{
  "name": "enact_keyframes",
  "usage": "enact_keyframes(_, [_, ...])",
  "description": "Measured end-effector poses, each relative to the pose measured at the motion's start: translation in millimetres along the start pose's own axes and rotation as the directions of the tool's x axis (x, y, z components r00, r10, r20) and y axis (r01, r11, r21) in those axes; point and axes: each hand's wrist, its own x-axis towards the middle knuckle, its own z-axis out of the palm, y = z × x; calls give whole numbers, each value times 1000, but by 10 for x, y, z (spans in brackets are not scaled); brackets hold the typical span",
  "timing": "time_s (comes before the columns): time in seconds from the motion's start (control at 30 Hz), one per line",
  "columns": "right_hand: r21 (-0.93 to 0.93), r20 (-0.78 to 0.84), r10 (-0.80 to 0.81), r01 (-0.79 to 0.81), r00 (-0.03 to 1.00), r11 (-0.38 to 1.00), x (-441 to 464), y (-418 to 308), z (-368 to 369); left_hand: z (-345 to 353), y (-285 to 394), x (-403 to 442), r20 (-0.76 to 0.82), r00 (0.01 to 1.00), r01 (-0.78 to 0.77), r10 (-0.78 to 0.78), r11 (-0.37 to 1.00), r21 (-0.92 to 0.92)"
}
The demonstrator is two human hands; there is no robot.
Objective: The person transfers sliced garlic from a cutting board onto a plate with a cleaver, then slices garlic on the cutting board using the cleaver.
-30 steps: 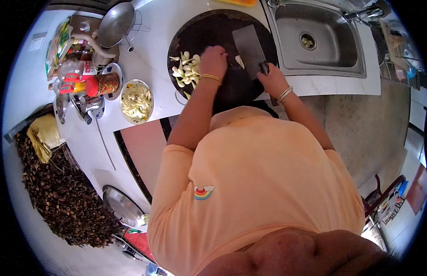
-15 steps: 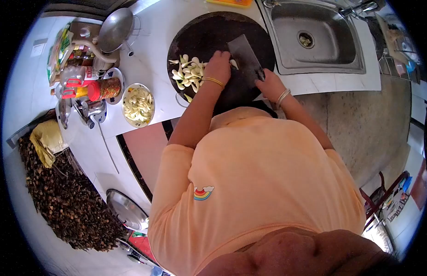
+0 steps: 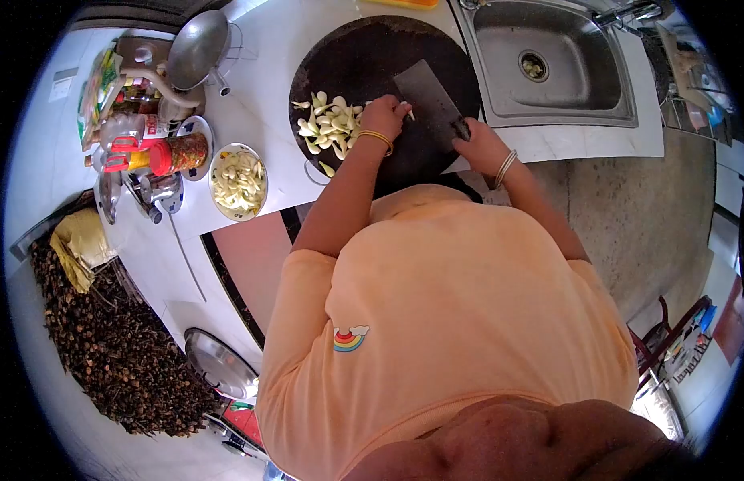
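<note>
A pale clove (image 3: 411, 115) is at the fingertips of the person's left hand (image 3: 386, 117), over the middle of the board (image 3: 372, 50). That hand's grip is pinched on the clove, and the fingers hide part of it. Just beside it is the cleaver (image 3: 428, 93); the right hand's grip (image 3: 478, 149) is clenched around its handle, near the board's right edge. The blade slants toward the board's far edge, broad face up; whether it touches the wood cannot be told. More cloves (image 3: 332, 125) lie in a loose heap along the board's left edge.

The round, dark board is at the near edge of the table (image 3: 268, 88). To its left, also by the near edge, is a bowl (image 3: 238, 216) full of pale pieces. Beyond that, toward the table's left edge, are a jar (image 3: 188, 152) with a red lid and a pan (image 3: 197, 50). A steel sink (image 3: 576, 103) is set in right of the board.
</note>
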Motion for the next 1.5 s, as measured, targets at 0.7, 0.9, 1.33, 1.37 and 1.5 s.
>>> enact_keyframes(0.7, [58, -24, -89, 90, 996, 994, 130, 222, 131, -67, 118, -148, 36, 992, 129, -124, 965, -229])
enact_keyframes(0.9, [88, 192, 123, -142, 974, 986, 125, -121, -148, 8, -1, -100, -11, 999, 34, -37, 980, -198])
enact_keyframes(1.33, [115, -84, -26, 36, 996, 993, 168, 185, 423, 66, 91, -170, -127, 992, 2, 13, 993, 115])
enact_keyframes(1.37, [164, -86, -12, 26, 996, 986, 147, 195, 435, 45, 122, -218, -143, 990, 10, 1, 997, 71])
enact_keyframes(1.5, [207, -107, 23, -1, 994, 978, 103, 157, 353, -286, 0, -186, -360, 930, -77, 79, 997, 19])
